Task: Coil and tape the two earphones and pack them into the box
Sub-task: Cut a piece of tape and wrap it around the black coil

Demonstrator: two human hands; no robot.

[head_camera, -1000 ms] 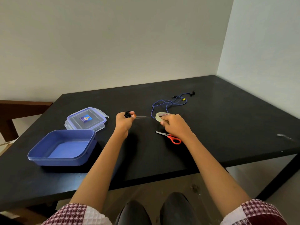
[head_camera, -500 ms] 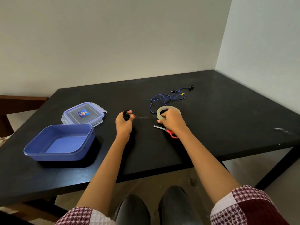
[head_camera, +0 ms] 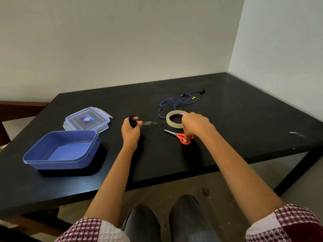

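Grips coiled black earphone [head_camera: 132,120] in left hand [head_camera: 131,132], tape strip [head_camera: 150,122] stretching to roll [head_camera: 172,119]. Hooks right hand [head_camera: 196,125] finger, seemingly, through scissors [head_camera: 181,136]. Leaves blue earphone [head_camera: 176,103] loose at twelve o'clock, box [head_camera: 57,165] at nine near table [head_camera: 244,119] edge.

sleeves [head_camera: 90,229]: short, maroon-white check | trousers [head_camera: 141,222]: dark grey | forearms [head_camera: 111,180]: bare

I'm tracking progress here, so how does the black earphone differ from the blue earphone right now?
The black earphone is bunched into a small coil; the blue earphone sprawls in loose loops. The left hand grips the black earphone; the blue earphone lies untouched on the table, beyond the tape roll. Neither is in the box yet.
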